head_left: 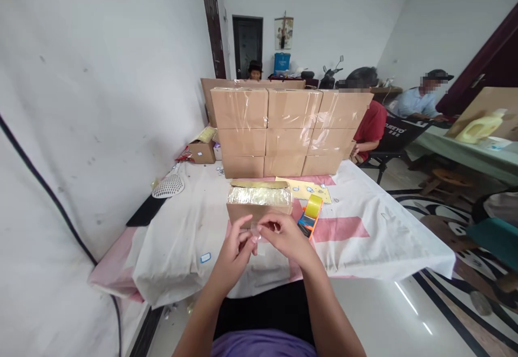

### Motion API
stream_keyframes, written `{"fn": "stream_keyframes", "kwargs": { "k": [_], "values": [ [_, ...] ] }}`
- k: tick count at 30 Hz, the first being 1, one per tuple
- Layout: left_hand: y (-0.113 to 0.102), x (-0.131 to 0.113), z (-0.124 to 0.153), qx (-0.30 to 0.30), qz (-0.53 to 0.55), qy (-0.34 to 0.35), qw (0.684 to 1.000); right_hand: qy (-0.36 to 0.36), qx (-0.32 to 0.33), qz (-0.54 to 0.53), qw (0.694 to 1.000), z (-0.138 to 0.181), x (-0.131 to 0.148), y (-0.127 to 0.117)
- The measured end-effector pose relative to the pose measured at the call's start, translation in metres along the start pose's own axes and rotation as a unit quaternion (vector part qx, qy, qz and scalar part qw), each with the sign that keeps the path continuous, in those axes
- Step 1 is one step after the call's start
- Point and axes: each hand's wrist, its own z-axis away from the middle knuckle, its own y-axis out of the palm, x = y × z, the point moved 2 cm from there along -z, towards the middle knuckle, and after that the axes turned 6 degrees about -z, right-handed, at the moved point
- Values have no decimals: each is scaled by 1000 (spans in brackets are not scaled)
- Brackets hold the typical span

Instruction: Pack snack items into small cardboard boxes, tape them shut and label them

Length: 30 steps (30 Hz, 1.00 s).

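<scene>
My left hand and my right hand meet just in front of a small brown carton. Between their fingertips is a small clear plastic piece, pinched from both sides; its exact kind is too small to make out. Shiny, see-through plastic shows along the carton's top, below a raised back edge. To the right of my right hand lies an orange and blue tape dispenser with a roll of yellowish tape.
Behind the carton stands a wall of taped brown boxes. A yellow sheet carries several small pieces. A blue-edged label lies at the front left, a white perforated object farther back. Several people sit beyond, one in a red shirt.
</scene>
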Motion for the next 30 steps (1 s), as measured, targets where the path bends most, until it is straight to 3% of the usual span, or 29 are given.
{"fn": "stream_keyframes", "kwargs": {
  "k": [5, 9, 13, 17, 22, 30],
  "values": [
    [-15, 6, -10, -57, -24, -27, 998, -45, 1, 67, 997, -23, 7, 9],
    [-36, 3, -39, -105, -54, -20, 993, -77, 9, 90, 993, -66, 7, 14],
    [-66, 2, -78, -156, -155, -51, 974, -19, 51, 46, 997, -130, -8, 18],
    [-89, 18, -111, -189, -212, -57, 957, 9, 32, 40, 999, -179, -28, 20],
    [-89, 49, -126, -145, -195, -7, 970, 3, 25, 21, 999, -185, -43, 22],
    [-82, 77, -121, -131, -124, -25, 983, -5, 35, -32, 999, -178, -38, 16]
  ]
}}
